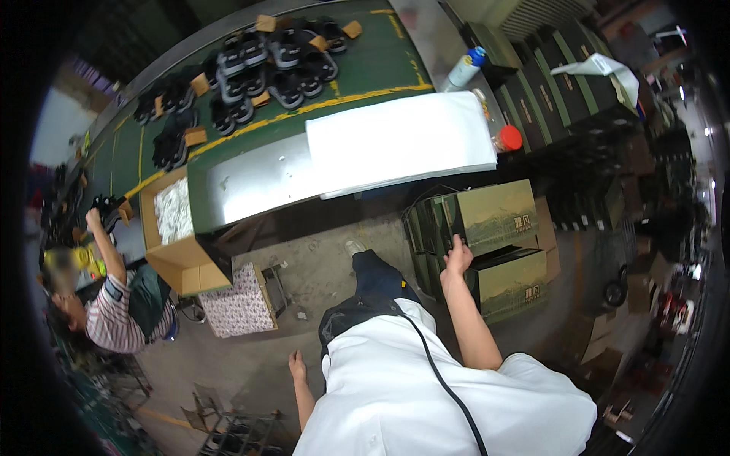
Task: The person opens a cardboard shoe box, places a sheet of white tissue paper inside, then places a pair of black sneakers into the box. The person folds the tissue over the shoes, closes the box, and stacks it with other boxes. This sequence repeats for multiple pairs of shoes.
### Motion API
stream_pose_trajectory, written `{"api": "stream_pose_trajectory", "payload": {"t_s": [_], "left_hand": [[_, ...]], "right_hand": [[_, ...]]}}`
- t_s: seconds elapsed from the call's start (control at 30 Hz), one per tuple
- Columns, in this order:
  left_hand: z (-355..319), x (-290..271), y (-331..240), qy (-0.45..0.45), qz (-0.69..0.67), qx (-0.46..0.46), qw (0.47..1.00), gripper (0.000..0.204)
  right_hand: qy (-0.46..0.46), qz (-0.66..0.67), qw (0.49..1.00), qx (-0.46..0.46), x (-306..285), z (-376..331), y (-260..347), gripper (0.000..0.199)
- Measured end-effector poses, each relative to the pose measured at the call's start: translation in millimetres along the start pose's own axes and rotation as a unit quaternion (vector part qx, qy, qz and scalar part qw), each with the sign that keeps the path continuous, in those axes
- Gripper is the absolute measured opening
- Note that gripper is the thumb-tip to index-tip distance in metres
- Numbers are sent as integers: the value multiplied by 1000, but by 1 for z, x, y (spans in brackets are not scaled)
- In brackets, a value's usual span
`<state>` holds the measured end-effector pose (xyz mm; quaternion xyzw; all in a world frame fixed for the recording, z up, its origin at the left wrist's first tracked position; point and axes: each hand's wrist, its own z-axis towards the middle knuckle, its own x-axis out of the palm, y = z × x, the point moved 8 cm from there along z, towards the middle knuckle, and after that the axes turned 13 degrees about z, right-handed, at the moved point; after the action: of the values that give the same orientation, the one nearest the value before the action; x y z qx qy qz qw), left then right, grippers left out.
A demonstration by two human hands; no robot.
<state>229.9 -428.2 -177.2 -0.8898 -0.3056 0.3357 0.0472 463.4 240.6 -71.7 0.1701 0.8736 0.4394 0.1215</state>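
Observation:
My right hand point(458, 259) is at the stacked green and tan printed cardboard boxes point(498, 216), right of my legs. Its fingers are bent at the near left edge of the upper box and appear closed on it; the fingertips are partly hard to make out. Below that box another printed box point(511, 285) shows, with a dark gap between the two. Low at my left side hangs my left hand point(297, 366), empty, its fingers loosely stretched out and touching nothing.
Ahead, white sheets point(403, 144) lie on the bench beside a spray can point(464, 70) and a red-lidded jar point(508, 138). Black shoes point(243, 57) cover the green conveyor. An open carton point(186, 266) and patterned box point(237, 302) stand left, near a co-worker point(125, 315).

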Motion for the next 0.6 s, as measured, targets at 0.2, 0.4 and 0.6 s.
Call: {"api": "stream_pose_trajectory", "payload": {"t_s": [0.2,0.4,0.6], "left_hand": [[29,6,-175,71,128,163,976,49],[23,0,-314,49,245,245,937,53],[36,0,-357,69,273,288,915,54]], "right_hand": [[-116,309,924,192,-23,20,-26,124],[-30,376,915,144,-15,45,-27,120],[30,356,923,142,-25,46,-40,103]]}}
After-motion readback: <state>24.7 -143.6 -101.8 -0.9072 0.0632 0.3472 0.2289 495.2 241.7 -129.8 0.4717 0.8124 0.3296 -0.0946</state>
